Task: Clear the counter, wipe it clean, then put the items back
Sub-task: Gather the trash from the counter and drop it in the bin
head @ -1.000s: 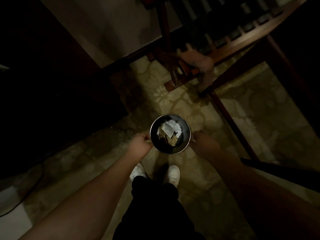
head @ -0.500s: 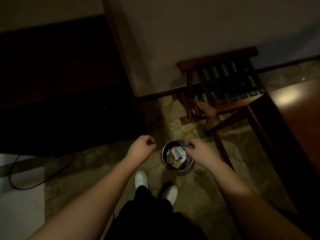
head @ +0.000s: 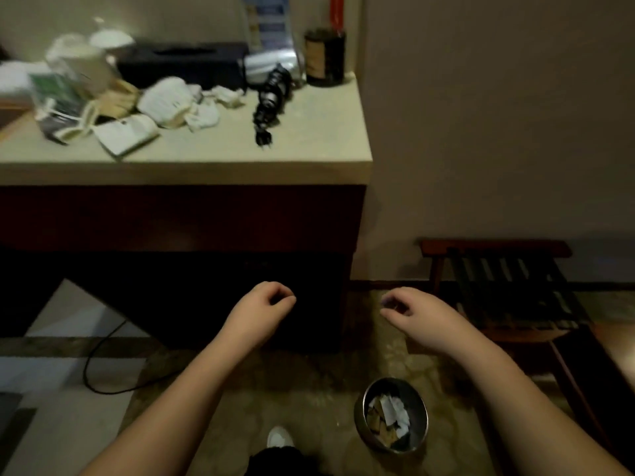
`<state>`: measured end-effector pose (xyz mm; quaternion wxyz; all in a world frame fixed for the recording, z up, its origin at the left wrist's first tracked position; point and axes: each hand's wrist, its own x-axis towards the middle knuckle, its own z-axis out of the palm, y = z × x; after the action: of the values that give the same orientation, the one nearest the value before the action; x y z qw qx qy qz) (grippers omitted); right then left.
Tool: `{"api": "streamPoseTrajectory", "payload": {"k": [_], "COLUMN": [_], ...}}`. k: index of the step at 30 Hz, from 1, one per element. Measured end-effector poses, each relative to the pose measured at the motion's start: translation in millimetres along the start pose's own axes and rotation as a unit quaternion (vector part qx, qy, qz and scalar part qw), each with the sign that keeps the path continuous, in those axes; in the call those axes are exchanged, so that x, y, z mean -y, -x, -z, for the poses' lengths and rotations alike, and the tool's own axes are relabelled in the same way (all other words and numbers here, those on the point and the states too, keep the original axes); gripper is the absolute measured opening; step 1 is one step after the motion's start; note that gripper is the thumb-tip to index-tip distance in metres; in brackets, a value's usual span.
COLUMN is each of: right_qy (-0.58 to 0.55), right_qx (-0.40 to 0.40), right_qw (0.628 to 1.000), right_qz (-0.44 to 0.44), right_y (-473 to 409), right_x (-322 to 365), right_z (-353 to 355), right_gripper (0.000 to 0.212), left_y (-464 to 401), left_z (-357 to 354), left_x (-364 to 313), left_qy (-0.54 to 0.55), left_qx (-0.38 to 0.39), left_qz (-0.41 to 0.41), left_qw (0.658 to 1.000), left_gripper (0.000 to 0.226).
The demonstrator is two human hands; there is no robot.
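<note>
— Any wording legible on the counter (head: 309, 146)?
— None. The blue leaflet (head: 266, 20) against the wall, the green-printed packet (head: 56, 94) and the dark jar (head: 324, 58) with its tan label, all well beyond the fingertips, carry print too blurred to read.

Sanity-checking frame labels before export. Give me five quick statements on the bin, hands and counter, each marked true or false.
1. The metal bin stands on the floor with paper scraps in it. True.
2. The left hand holds the bin. False: it hangs loosely curled and holds nothing.
3. The right hand holds nothing. True.
4. The counter has been cleared. False: tissues, a dark tissue box and a coiled black cord lie on it.
5. The bin is on the counter. False: it is on the floor.
</note>
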<state>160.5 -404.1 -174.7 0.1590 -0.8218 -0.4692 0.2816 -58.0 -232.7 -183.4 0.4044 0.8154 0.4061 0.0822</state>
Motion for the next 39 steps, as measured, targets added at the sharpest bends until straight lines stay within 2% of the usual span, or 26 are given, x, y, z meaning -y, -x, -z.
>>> {"api": "streamPoseTrajectory", "payload": {"k": [7,13,20,22,25,29,32,35,39], "right_qy": [-0.014,-0.011,0.029,0.058,0.106,0.174,0.204,0.222,0.246], "right_qx": [0.018,0.035,-0.068,-0.097,-0.13,-0.14,-0.12,-0.1,-0.065], "right_qw": [0.997,0.992,0.978,0.972,0.963,0.957,0.96,0.963,0.963], "right_qz": [0.08,0.123,0.197,0.207,0.21,0.185,0.15,0.119,0.091], "right_y": [-23,-59,-119,-141,-179,-232,-265,-286,-301], "right_x": [82,154,241,264,296,324,333,337,338], "right_z": [29,41,73,84,100,110,111,109,105], "right_gripper": [0.023,0.015,0.018,0.021,0.028,0.035,0.041,0.049,0.056], "left_y": [12,-10,-57,-75,-108,-150,-168,-176,-180], "left_z": [79,151,249,277,312,336,341,342,340], "left_x": [10,30,31,27,24,27,27,26,26], "left_qy": [0.083,0.096,0.125,0.098,-0.034,-0.197,-0.276,-0.3,-0.316], "left_qx": [-0.088,-0.163,-0.274,-0.286,-0.27,-0.197,-0.152,-0.108,-0.094], "left_qz": [0.016,0.014,-0.02,-0.041,-0.06,-0.012,0.015,0.034,0.04], "left_qw": [0.993,0.982,0.953,0.952,0.96,0.96,0.949,0.947,0.943], "left_gripper": [0.008,0.009,0.008,0.008,0.016,0.044,0.053,0.05,0.034]}}
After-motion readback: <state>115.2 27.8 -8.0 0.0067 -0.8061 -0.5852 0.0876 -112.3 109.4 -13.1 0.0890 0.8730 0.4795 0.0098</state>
